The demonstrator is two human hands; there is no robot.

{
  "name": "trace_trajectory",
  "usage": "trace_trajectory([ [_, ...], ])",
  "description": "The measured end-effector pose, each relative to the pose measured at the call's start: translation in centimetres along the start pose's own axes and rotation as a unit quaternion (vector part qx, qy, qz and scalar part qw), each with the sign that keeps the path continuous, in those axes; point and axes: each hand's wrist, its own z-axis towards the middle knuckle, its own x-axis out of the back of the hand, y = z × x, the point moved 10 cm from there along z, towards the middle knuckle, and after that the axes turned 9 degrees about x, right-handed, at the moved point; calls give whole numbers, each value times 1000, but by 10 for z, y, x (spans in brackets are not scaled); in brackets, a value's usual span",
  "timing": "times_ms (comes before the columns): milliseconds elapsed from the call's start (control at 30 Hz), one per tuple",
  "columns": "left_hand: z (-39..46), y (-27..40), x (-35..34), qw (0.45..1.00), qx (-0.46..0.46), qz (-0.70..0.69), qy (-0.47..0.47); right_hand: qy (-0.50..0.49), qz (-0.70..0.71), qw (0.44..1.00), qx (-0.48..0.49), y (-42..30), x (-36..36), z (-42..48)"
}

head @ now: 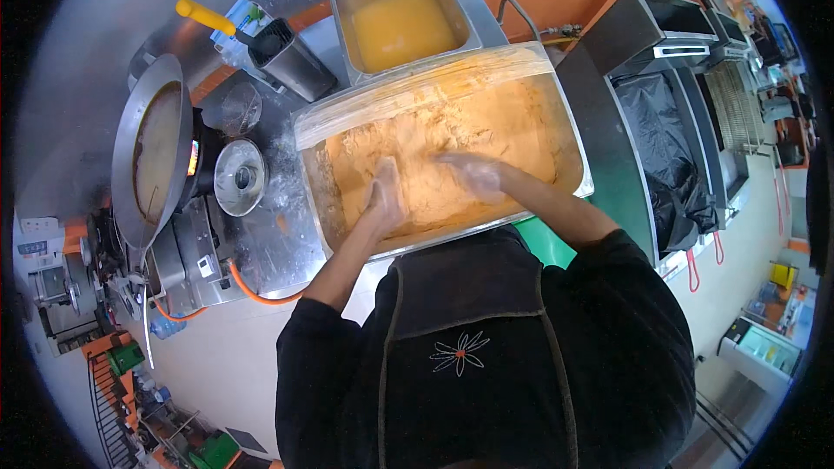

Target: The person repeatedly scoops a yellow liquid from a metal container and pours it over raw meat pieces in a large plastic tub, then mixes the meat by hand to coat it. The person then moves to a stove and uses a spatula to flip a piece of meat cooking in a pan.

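Note:
In front of me a large steel pan (573, 137) holds a wide bed of orange-tinted flour or breading powder (521, 124). My left hand (389, 194) is at the powder, left of the pan's middle, with its fingers extended and thumb apart; I see nothing held in it. Farther right, my right hand (479, 176) reaches in over the near rim, fingers pointing left. Motion blurs this hand, so its grip is unclear. A pale film covers both hands; whether flour or thin gloves, I cannot tell. Between them the powder is heaped and uneven. Any pieces buried in it are hidden.
Behind the pan stands a steel container of yellow liquid (404, 29). To the left are a wok of oil (159, 150) on a burner, a metal bowl (241, 177) and a holder (296, 65) with a yellow-handled tool (205, 16). Fryers with black covering (661, 124) stand right.

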Motion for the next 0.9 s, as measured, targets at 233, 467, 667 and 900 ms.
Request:
trace_trajectory([
  [233,-34,71,92,903,-263,255,224,50,-239,949,-200,33,120,-64],
  [467,20,55,86,522,-162,792,273,-131,-860,447,-207,158,136,-131],
  [667,-27,-9,46,615,-62,778,112,-390,-814,427,-55,96,12,-158],
  [900,6,-78,2,774,-95,602,-172,-176,-181,867,-430,10,-24,-60],
])
